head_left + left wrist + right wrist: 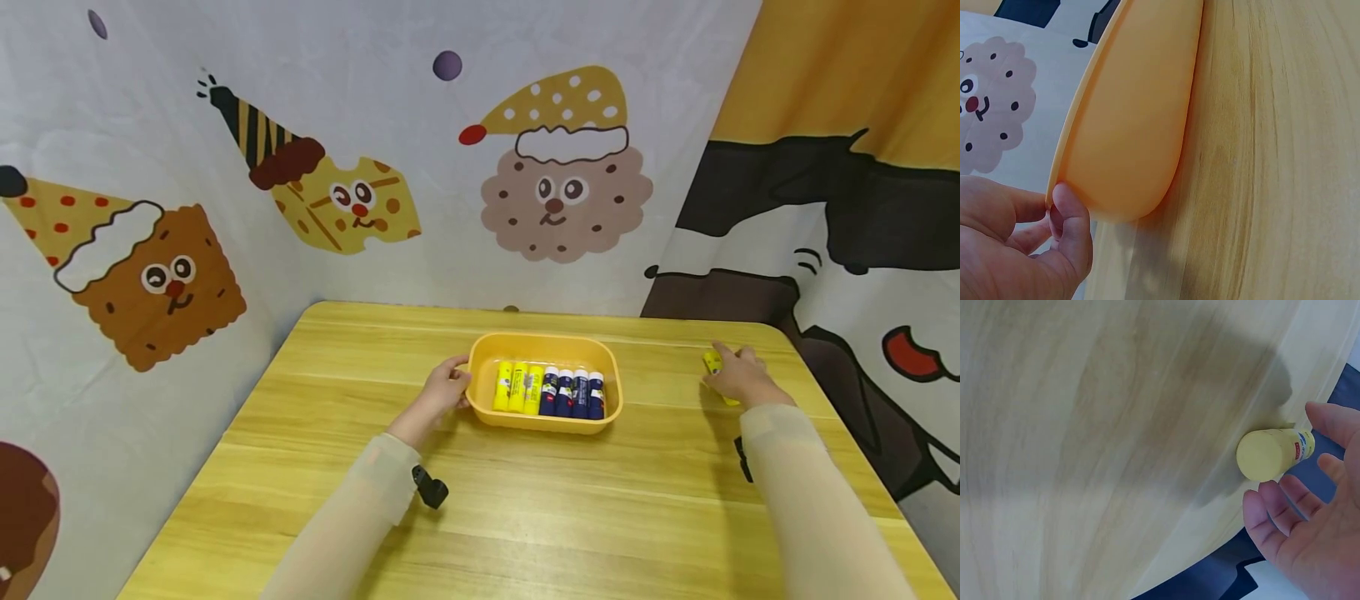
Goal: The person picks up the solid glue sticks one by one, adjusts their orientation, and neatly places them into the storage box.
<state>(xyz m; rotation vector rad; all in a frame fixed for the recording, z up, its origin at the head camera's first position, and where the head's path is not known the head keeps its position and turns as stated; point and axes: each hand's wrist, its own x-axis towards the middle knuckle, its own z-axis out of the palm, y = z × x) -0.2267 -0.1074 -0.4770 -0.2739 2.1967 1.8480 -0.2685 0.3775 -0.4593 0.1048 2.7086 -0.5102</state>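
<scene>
My left hand (444,387) pinches the left end of a yellow-orange plastic basket (542,423) that stands on the table. In the left wrist view the thumb and a finger meet at the rim of the basket (1141,112). Three yellow glue sticks (517,387) and several navy ones with white tops (581,396) lie side by side in it. Over at the right, my right hand (742,379) is above another yellow glue stick (712,362) lying on the table. In the right wrist view, its thumb and fingers stand apart on either side of that glue stick (1261,455).
The wooden table (487,517) ends not far to the right of the loose glue stick. A cloth (442,275) with cartoon biscuit prints hangs behind the table's back edge. Each wrist carries a small black camera mount (430,487).
</scene>
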